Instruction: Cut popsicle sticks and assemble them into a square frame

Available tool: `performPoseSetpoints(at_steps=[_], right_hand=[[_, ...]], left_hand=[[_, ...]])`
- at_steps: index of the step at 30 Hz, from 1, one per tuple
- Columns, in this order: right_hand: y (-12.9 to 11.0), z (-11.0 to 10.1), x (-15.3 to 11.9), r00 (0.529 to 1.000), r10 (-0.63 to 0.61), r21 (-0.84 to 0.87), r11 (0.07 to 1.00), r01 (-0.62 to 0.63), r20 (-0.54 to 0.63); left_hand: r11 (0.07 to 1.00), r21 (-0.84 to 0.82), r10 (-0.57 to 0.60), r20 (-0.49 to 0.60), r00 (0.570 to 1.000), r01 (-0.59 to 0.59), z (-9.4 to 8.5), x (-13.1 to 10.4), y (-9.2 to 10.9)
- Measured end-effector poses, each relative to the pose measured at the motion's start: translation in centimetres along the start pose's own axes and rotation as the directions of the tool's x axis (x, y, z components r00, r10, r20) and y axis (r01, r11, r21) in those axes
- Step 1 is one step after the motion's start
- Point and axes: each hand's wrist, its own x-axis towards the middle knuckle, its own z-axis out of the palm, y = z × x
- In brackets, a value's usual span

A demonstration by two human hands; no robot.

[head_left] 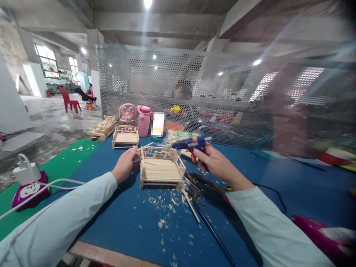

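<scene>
Blue tabletop (116, 226): stick-built model (162, 168) amid wood scraps (161, 223), pink flask (143, 124) behind

Blue glue gun (197, 143), pale tan wooden model (162, 169), light aqua sleeves (69, 209), blue tabletop (116, 222), grey dotted screen (119, 76)

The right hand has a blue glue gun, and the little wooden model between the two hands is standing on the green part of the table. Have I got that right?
Not quite: the head view shows the little wooden model standing on the blue part of the table, not the green part. The right hand does hold a blue glue gun.
</scene>
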Motion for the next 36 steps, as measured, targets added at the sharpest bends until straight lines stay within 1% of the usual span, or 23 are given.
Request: performPoseSetpoints(at_steps=[6, 11, 13, 16, 20, 24, 31, 34, 36], right_hand=[[-0.3, 0.1, -0.1, 1.000, 0.003, 0.034, 0.999, -0.003, 0.002], [-1.0, 1.2, -0.4, 1.000, -0.018, 0.067, 0.998, 0.017, 0.011], [-1.2, 1.9, -0.5, 0.999, -0.041, 0.047, 0.998, 0.040, 0.011], [-1.5, 2.8, -0.5, 0.998, -0.065, 0.013, 0.998, 0.065, -0.025], [-2.2, 3.5, -0.2, 0.992, -0.114, -0.044, 0.993, 0.112, -0.046], [-2.7, 3.6, 0.2, 0.979, -0.196, -0.145, 0.971, 0.187, -0.047], [-2.4, 3.7, 0.4, 0.962, -0.271, -0.156, 0.952, 0.264, -0.026], [-2.7, 3.1, 0.4, 0.957, -0.290, -0.182, 0.942, 0.282, -0.019], [-3.0, 2.5, 0.3, 0.961, -0.278, -0.181, 0.945, 0.272, -0.007]], left_hand=[[1.000, 0.004, 0.010, 0.008, 1.000, -0.010, 0.0, 0.0, 0.0], [1.000, -0.004, 0.016, 0.009, 1.000, -0.016, 0.0, 0.0, 0.0], [1.000, -0.008, 0.017, 0.009, 1.000, -0.017, 0.0, 0.0, -0.1], [1.000, -0.008, 0.014, 0.003, 1.000, -0.014, 0.0, 0.0, -0.1], [1.000, -0.002, 0.007, -0.008, 1.000, -0.007, 0.0, 0.0, 0.0], [1.000, -0.001, 0.006, 0.000, 1.000, -0.006, 0.0, 0.0, 0.0], [1.000, 0.001, 0.004, 0.003, 1.000, -0.004, 0.0, 0.0, 0.0], [1.000, -0.002, 0.007, 0.001, 1.000, -0.007, 0.1, -0.1, 0.0], [1.000, -0.001, 0.005, -0.004, 1.000, -0.005, 0.0, -0.1, 0.0]])
